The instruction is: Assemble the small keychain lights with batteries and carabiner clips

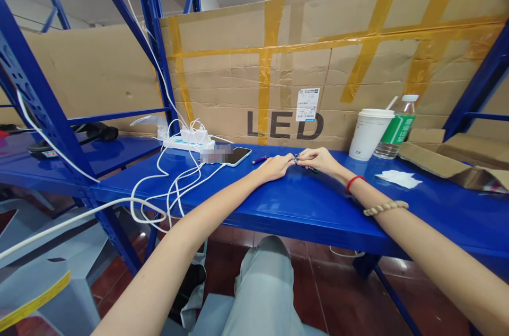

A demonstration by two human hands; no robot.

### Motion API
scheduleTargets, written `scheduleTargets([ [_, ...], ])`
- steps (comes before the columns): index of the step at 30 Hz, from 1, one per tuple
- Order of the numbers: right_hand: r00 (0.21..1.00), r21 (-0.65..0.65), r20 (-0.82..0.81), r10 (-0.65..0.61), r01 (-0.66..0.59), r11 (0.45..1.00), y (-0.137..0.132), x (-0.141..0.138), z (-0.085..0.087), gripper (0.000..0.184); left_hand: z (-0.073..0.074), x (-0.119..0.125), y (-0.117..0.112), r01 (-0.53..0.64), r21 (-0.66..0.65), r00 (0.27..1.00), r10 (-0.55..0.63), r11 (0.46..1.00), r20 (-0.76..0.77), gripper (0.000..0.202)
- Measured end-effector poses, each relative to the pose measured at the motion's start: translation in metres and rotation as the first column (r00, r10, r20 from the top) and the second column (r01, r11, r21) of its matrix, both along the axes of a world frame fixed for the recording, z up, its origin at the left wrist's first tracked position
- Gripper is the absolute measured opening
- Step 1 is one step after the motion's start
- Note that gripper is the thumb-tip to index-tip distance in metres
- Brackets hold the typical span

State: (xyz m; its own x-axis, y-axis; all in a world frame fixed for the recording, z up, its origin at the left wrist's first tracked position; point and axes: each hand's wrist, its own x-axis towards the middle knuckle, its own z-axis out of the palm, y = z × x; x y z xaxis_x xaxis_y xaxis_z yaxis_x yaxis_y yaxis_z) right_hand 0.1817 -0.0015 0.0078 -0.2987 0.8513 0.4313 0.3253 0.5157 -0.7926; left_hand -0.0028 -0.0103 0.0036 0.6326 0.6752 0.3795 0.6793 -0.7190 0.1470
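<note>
Two bare hands together, fingertip to fingertip, low over the blue metal shelf board (pixel 278 209): left hand (pixel 274 167) and right hand (pixel 321 160) each pinched on one end of a small dark slim piece (pixel 295 160). Held midway between the two hands, just above the board. Just left of the left hand, a thin purple pen (pixel 260 159) flat on the board, clear of the fingers. Well right of the right hand, a lidded white paper cup (pixel 368 137), contents concealed. Close behind it, a clear plastic bottle with a green label (pixel 395 132), fill level hard to judge. Pinched piece too small and too covered by fingertips to identify. Green sliver under the right hand, mostly hidden.
</note>
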Motion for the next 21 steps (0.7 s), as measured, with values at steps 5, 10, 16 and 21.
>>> scheduleTargets([
  [5,0.998,0.012,0.065,0.009,-0.009,1.000,-0.0021,0.0009,0.0002,0.042,0.0005,0.0004,-0.0013,0.020,0.051,0.998,-0.017,0.998,-0.054,0.028],
  [10,0.996,0.006,0.088,-0.033,0.032,0.999,-0.0050,-0.0007,0.0007,0.038,-0.0010,-0.0008,0.0006,0.065,0.104,0.998,-0.064,0.993,-0.015,0.028],
  [16,0.989,0.054,0.131,-0.064,0.057,0.997,-0.0030,-0.0024,-0.0022,0.039,-0.0055,-0.0010,0.0066,0.045,0.159,0.997,-0.054,0.986,0.051,0.028],
  [21,0.987,0.053,0.133,-0.090,0.083,0.995,-0.0056,-0.0068,-0.0021,0.041,-0.0062,-0.0009,0.0075,0.010,0.157,0.999,-0.018,0.988,0.048,0.029],
])
